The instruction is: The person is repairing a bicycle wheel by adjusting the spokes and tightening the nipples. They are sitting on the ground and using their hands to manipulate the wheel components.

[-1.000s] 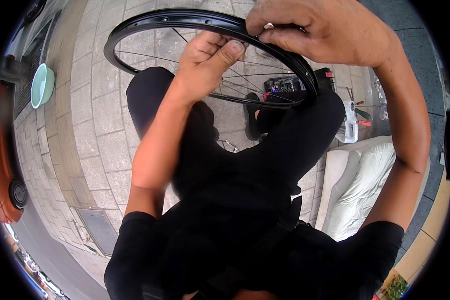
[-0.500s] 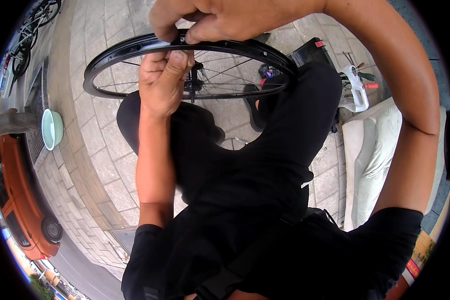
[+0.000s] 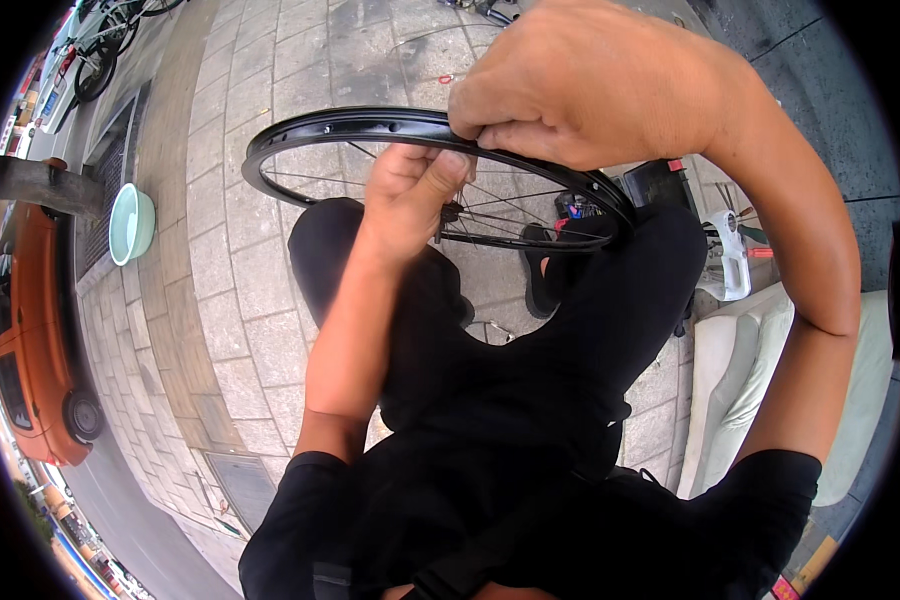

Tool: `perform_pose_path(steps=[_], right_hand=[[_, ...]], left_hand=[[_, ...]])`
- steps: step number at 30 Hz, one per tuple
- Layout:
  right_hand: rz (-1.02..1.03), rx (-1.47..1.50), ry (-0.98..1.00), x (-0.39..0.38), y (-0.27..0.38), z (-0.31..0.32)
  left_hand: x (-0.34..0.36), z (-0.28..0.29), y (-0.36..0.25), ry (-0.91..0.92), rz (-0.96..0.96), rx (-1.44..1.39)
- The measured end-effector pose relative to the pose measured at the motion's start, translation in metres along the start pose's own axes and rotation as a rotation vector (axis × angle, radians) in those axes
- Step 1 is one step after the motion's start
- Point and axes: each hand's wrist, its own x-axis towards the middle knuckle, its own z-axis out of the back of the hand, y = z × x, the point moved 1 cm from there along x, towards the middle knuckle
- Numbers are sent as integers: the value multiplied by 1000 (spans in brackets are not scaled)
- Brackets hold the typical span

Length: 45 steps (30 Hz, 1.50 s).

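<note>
A black bicycle wheel (image 3: 330, 129) with thin spokes rests across my thighs, its rim tilted toward me. From below, my left hand (image 3: 410, 200) reaches inside the rim, thumb and fingers closed on the wheel where a spoke would meet it. The exact spot is hidden by the fingers. My right hand (image 3: 600, 90) bends over the rim from above, its fingertips pinched together against the outer face, close to my left thumb. Whatever lies between those fingertips cannot be made out. Part of the hub (image 3: 451, 213) shows beside my left wrist.
A white frame-like part (image 3: 732, 262) and a red-handled tool (image 3: 760, 253) lie right of my knee, near a black case (image 3: 653, 186). Pale covered cushions (image 3: 745, 370) are at the right. A mint basin (image 3: 131, 225) stands on the paving at left, an orange car (image 3: 35, 340) beyond.
In view, the wheel and both hands have shifted right and down, as has most of the scene. My right hand now covers more of the rim; both hands remain at the same part of it.
</note>
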Motion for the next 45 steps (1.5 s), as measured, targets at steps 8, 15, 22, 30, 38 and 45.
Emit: perform_pose_path(steps=[8,15,22,30,38,45], right_hand=[[36,42,-26,-2,5,6],[29,5,-112,-9,5,-7],[-55,-76,103,6,7,1],[16,-75,-74,1,-5,-15],[-6,-105,-82,8,-13,-18],[-278,291,-564,-24,35,-24]], left_hand=[[1,9,0,2,-6,-4],[4,13,-1,59,-37,-37],[4,7,-7,-10,-52,18],[8,6,-4,24,-62,22],[14,7,-8,7,-69,2],[13,16,-13,-121,-132,-24]])
